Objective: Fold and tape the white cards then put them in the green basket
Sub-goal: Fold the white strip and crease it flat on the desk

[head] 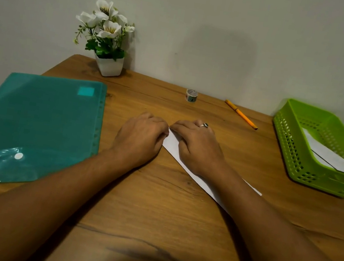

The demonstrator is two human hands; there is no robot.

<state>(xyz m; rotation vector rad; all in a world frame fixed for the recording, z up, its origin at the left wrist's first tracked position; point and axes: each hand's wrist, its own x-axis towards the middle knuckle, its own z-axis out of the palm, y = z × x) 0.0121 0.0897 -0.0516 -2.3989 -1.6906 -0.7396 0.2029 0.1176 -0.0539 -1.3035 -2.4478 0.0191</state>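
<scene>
A folded white card [171, 146] lies flat in the middle of the wooden table, running diagonally toward the near right. My left hand [140, 136] presses on its far end with curled fingers. My right hand [195, 145], with a ring on one finger, lies on top of the card beside the left hand, fingertips at the same corner; its forearm hides much of the card. A green basket [288, 138] stands at the right edge with a folded white card [330, 157] inside. A small roll of tape [192, 95] stands at the back centre.
A teal plastic folder [30, 125] covers the left part of the table. A white pot of white flowers [107, 60] stands at the back left against the wall. An orange pen [240, 114] lies between the tape and the basket.
</scene>
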